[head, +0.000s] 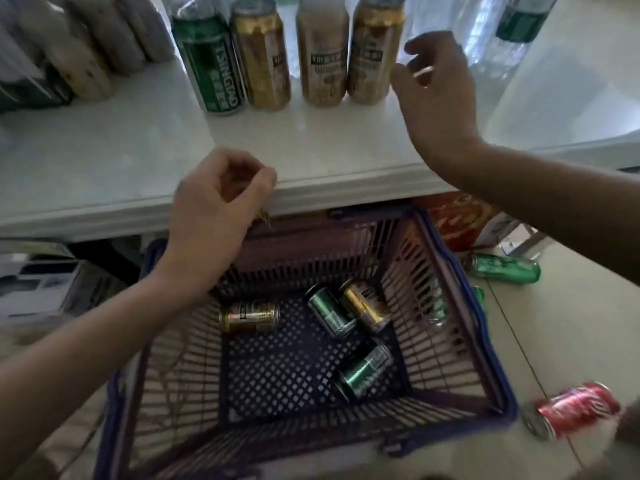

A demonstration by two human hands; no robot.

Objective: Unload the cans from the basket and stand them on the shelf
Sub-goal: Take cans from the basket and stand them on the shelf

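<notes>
Four tall cans are standing upright in a row on the white shelf (pixel 121 161): a green Tsingtao can (pixel 211 64), then three gold ones (pixel 322 53). Four shorter cans are lying on their sides in the blue-rimmed basket (pixel 443 306), two gold (pixel 250 316), two green (pixel 364 370). The right hand (pixel 438 88) is hovering beside the rightmost can, fingers spread, holding nothing. The left hand (pixel 214 216) is hanging loosely curled over the basket's far rim, empty.

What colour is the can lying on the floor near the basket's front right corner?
Red with white lettering, blurred; seen in the head view.
</notes>
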